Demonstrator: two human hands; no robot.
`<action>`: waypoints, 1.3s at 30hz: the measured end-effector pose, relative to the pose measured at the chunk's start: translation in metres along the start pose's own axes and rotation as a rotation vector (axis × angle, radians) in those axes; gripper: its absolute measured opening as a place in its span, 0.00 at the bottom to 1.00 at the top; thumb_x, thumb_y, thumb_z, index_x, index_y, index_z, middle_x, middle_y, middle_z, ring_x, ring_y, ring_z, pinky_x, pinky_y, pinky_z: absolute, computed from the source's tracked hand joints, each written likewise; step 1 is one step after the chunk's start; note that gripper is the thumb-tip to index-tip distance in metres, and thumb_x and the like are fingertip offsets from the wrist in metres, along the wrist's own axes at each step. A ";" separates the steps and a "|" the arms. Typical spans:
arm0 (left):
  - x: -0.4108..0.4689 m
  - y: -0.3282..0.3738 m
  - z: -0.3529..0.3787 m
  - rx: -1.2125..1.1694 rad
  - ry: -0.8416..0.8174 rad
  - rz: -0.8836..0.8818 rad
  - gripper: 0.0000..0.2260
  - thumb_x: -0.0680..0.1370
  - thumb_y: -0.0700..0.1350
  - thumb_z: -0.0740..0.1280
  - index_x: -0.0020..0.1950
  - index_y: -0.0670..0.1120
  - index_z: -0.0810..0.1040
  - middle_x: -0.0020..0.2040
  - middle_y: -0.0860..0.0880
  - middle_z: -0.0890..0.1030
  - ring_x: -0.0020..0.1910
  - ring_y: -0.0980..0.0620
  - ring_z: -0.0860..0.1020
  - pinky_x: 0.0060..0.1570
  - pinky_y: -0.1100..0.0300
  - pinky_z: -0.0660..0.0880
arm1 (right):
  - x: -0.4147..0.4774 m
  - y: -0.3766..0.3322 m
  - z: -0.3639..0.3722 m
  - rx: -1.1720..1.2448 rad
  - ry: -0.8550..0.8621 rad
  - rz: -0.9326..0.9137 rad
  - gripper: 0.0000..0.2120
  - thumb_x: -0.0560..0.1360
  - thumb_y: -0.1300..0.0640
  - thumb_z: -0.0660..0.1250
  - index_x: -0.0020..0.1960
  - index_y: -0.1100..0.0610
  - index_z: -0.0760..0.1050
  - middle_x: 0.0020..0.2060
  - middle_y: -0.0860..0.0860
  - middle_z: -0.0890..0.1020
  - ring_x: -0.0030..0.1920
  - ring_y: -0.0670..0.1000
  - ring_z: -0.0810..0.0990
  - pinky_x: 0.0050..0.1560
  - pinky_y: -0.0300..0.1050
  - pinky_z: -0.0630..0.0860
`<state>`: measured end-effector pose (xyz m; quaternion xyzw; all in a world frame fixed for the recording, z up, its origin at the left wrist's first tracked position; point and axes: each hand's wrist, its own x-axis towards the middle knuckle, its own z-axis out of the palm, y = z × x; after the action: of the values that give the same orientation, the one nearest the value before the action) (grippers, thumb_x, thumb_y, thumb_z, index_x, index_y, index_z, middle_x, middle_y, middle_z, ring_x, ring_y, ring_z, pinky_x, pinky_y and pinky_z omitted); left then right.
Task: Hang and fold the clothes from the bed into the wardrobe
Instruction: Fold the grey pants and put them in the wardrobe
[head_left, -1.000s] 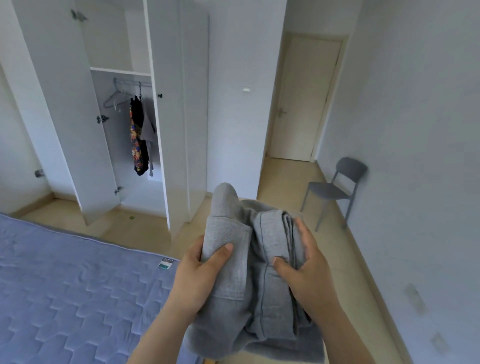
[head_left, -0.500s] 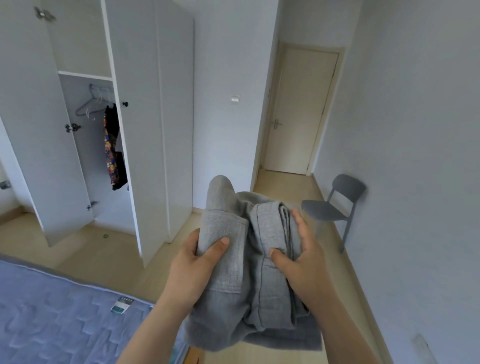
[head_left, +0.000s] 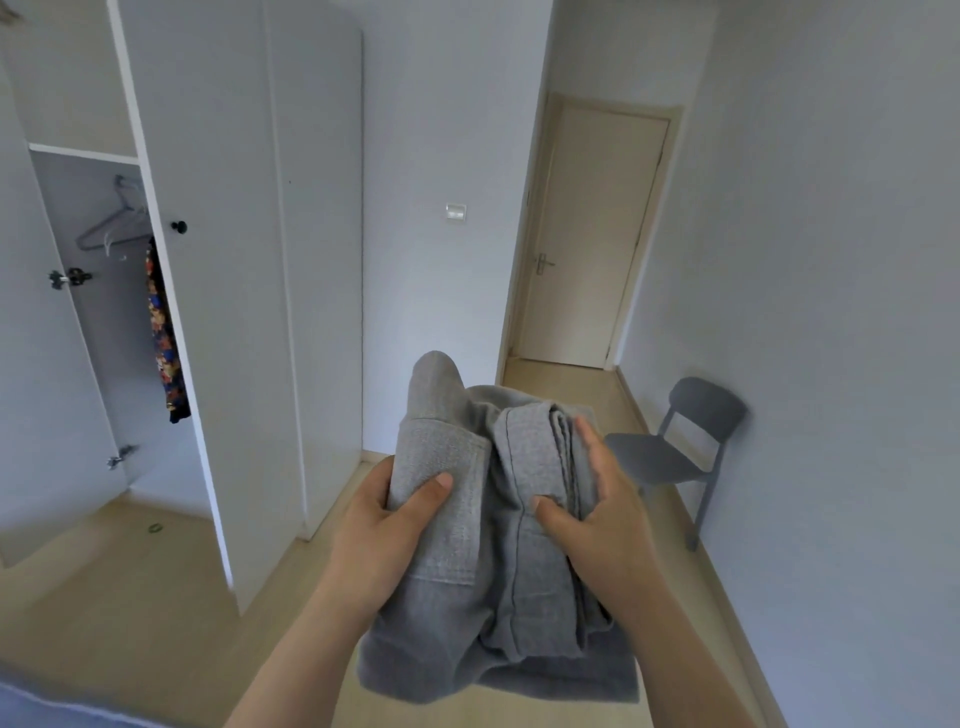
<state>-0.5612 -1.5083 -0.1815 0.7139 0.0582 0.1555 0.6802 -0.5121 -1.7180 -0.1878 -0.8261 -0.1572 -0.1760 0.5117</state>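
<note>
Pale walls, a closed door (head_left: 592, 234) at the far end and a grey chair (head_left: 675, 452) against the right wall make up the room ahead of me. I carry a folded grey garment (head_left: 498, 545) at about waist height over the wooden floor, clear of the bed, of which only a blue corner (head_left: 26, 701) shows at the lower left.

My left hand (head_left: 384, 530) grips its left fold, thumb on top and fingers underneath. My right hand (head_left: 597, 519) pinches the stacked layers on the right side, thumb pressed into the cloth and fingers lying along the edge. Both hands are clamped on it; neither is free.

What matters next is direction. The garment's long axis points straight away from me, toward the far wall, while the wardrobe (head_left: 234, 312) stands to my left. Its open part, with bare hangers (head_left: 111, 228), a patterned garment (head_left: 166, 332) on the rail and a shelf (head_left: 83, 153) above, lies well left of the bundle. My left hand is the nearer one, so I judge I must turn left before setting it inside.
</note>
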 end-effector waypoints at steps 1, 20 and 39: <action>0.015 -0.001 0.000 -0.002 0.000 0.000 0.10 0.73 0.57 0.71 0.53 0.59 0.78 0.45 0.63 0.83 0.41 0.65 0.80 0.42 0.62 0.75 | 0.014 0.003 0.005 -0.002 0.002 -0.002 0.42 0.71 0.53 0.73 0.77 0.39 0.53 0.60 0.18 0.61 0.59 0.20 0.63 0.50 0.17 0.64; 0.233 -0.034 0.056 0.054 0.285 -0.010 0.06 0.74 0.53 0.71 0.49 0.56 0.79 0.44 0.61 0.83 0.40 0.63 0.81 0.42 0.61 0.76 | 0.262 0.109 0.074 0.100 -0.232 -0.093 0.40 0.72 0.55 0.73 0.75 0.35 0.55 0.64 0.30 0.70 0.63 0.34 0.72 0.60 0.31 0.71; 0.340 -0.068 -0.097 0.081 0.733 -0.046 0.07 0.73 0.54 0.72 0.50 0.58 0.80 0.46 0.59 0.84 0.43 0.61 0.82 0.46 0.57 0.78 | 0.396 0.068 0.305 0.243 -0.605 -0.273 0.39 0.73 0.55 0.71 0.75 0.35 0.55 0.52 0.11 0.62 0.52 0.19 0.67 0.42 0.16 0.66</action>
<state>-0.2608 -1.3110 -0.1974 0.6358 0.3201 0.3830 0.5888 -0.0905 -1.4402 -0.1890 -0.7452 -0.4305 0.0301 0.5084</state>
